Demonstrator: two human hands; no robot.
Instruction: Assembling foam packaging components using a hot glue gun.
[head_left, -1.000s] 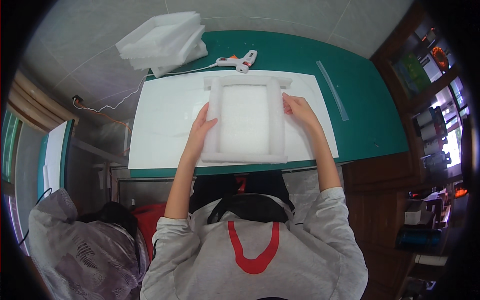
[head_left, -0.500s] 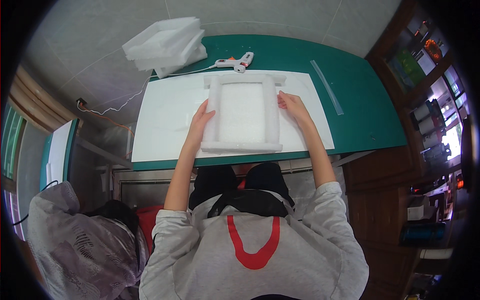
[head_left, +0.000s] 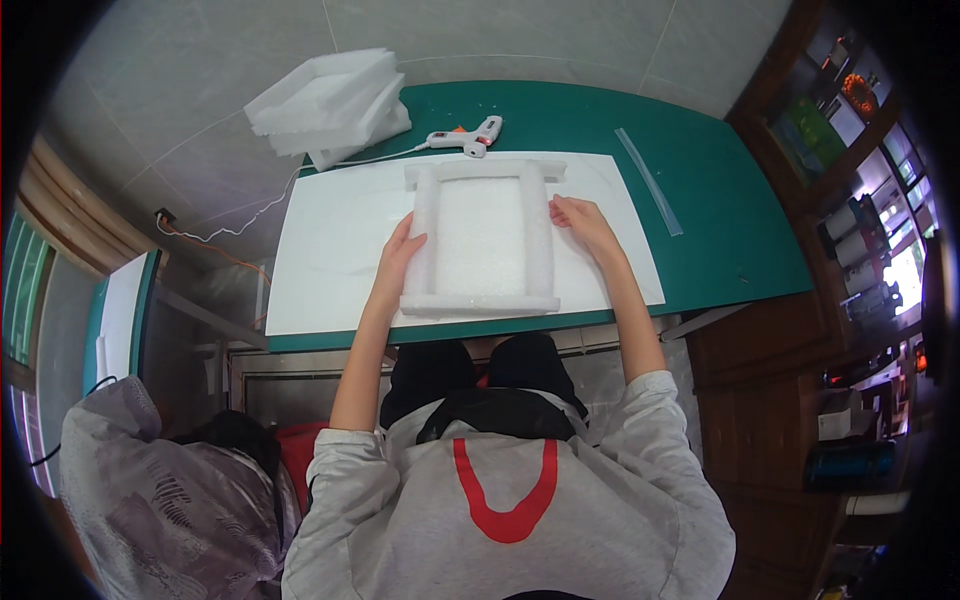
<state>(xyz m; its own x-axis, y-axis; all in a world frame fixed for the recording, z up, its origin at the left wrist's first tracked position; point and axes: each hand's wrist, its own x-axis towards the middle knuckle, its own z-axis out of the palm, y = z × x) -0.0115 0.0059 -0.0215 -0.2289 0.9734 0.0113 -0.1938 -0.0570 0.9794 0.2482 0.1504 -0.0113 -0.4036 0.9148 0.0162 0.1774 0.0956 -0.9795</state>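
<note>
A white foam tray [head_left: 480, 303] lies on the white sheet in front of me, its flat base bordered by thick foam strips. The top and bottom strips stick out past the side strips. My left hand [head_left: 399, 258] grips its left side, thumb on the strip and the other fingers along the outer edge, partly hidden. Against the upper part of the right strip, my right hand [head_left: 582, 222] has its fingers curled, fingertips touching the outer side. Beyond the tray, a white glue gun [head_left: 468, 138] rests on the table with its cord running left.
The white sheet [head_left: 330, 245] covers much of the green table [head_left: 730, 220]. White foam pieces [head_left: 330, 100] are stacked at the far left. A clear strip [head_left: 648, 182] lies to the right. A person in a patterned sleeve [head_left: 170, 500] is at lower left; wooden cabinets [head_left: 750, 400] stand right.
The view has shifted slightly, so the table sits a little lower in the picture. Both hands stay at the tray's sides, with the right hand's fingers a bit more curled.
</note>
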